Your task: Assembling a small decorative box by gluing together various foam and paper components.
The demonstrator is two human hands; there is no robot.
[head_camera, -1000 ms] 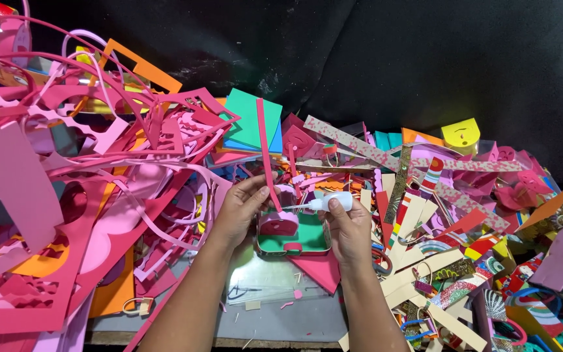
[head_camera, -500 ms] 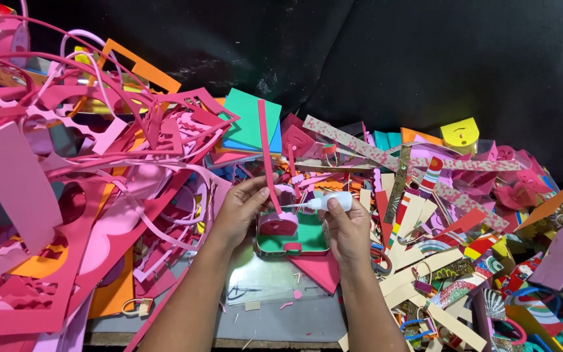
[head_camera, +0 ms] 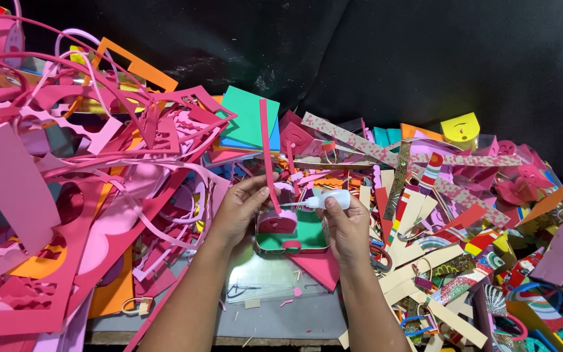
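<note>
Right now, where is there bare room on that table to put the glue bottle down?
Only the grey patch between the forearms, below the green tray, with a few small snippets. Pink offcuts crowd the left, paper strips the right.

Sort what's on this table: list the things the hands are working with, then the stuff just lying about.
In use: left hand on pink strip; right hand with white glue bottle; green tray.

Lying about: teal card, yellow tag, patterned strips, pink offcuts.

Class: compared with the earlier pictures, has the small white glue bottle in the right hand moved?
No. The glue bottle in the right hand keeps its place above the green tray, nozzle toward the pink strip.
</note>
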